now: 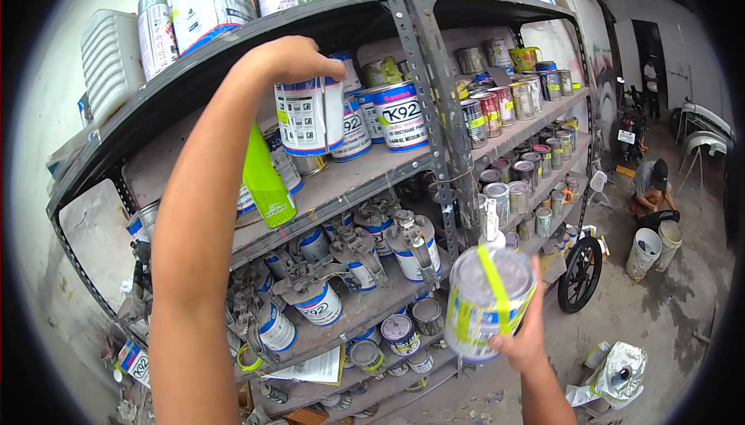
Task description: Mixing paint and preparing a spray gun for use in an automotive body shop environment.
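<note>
My left hand [291, 58] reaches up to the upper shelf. It is closed over the top of a white and blue paint can [309, 118], with some of the fingers hidden behind the rim. Lower and to the right, my right hand [526, 340] grips a second paint can [472, 312] from its side. That one has a dusty grey lid with a strip of yellow-green tape across it. Beside the left hand's can, a bright green container [268, 180] leans out over the shelf edge. Another white and blue paint can [400, 117] stands on the same shelf to the right.
The dark metal rack [425, 76] fills the middle, its shelves crowded with cans. Lidded cans with pouring spouts [314, 301] line the shelf below. At the right, a person [653, 184] crouches by white buckets [644, 254]. A black wheel [580, 274] leans near the rack; silver wrapping [621, 371] lies on the floor.
</note>
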`<state>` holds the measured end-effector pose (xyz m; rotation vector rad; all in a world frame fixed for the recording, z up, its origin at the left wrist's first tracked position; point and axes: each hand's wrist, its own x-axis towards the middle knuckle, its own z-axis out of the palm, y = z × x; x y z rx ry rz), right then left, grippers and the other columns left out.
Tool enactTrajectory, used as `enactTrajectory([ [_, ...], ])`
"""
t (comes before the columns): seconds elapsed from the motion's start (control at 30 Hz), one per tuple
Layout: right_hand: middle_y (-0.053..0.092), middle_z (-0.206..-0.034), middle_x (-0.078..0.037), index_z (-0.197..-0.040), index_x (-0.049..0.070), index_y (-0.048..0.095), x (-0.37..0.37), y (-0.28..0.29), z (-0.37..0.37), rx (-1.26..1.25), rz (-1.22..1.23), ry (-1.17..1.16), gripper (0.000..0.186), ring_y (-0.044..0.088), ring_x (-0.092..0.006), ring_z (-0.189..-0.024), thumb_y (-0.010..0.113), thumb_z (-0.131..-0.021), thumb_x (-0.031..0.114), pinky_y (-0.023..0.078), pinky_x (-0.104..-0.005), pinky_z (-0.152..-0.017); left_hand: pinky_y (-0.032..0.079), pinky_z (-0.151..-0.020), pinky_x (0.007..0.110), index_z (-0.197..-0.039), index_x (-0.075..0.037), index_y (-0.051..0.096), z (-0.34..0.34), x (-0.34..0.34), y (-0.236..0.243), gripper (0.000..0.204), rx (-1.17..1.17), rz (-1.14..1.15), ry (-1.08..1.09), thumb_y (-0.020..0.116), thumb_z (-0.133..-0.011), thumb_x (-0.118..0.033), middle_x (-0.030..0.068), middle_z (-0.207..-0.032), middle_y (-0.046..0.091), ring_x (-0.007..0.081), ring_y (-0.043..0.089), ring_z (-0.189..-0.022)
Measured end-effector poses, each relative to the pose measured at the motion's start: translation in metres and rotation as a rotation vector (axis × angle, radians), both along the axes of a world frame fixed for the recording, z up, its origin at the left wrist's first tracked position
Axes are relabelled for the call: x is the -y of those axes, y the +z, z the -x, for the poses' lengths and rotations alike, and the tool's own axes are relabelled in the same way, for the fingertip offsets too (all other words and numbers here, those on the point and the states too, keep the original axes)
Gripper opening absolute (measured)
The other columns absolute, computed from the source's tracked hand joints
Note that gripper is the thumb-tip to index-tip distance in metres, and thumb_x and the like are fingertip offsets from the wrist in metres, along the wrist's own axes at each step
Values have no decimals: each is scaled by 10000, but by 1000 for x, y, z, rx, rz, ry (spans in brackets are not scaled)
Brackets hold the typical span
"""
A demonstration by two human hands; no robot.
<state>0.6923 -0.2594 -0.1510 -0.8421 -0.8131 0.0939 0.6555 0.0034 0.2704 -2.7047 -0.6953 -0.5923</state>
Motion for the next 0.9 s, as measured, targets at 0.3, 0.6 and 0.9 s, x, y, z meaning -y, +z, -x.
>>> enactTrajectory([
  [0.3, 326, -1530, -201, -1593, 22, 77, -60, 126, -45, 279, -185, -240, 1194, 392, -306, -1395, 834, -735, 363, 324, -429, -1162, 514, -943, 407, -1340, -32, 561, 204, 80, -118, 855, -7, 161, -563, 849, -655, -455, 186, -1183, 663, 332, 662, -1069],
  [0.6, 533, -1382, -265, -1573, -12, 136, -184, 217, -64, 445, -11, -508, 1103, 582, -328, -1224, 828, -791, 343, 432, -383, -1061, 501, -952, 404, -1376, -14, 542, 351, 39, -240, 989, 31, 418, -454, 923, -574, -450, 190, -1264, 638, 351, 638, -1112],
  [0.9, 487, -1433, -298, -1558, -86, 104, -271, 206, -63, 513, 261, -528, 1238, 531, -351, -1309, 839, -740, 482, 410, -357, -1092, 447, -1052, 396, -1402, -13, 523, 484, -3, -332, 992, 164, 801, -163, 930, -570, -368, 185, -1295, 630, 320, 612, -1213],
])
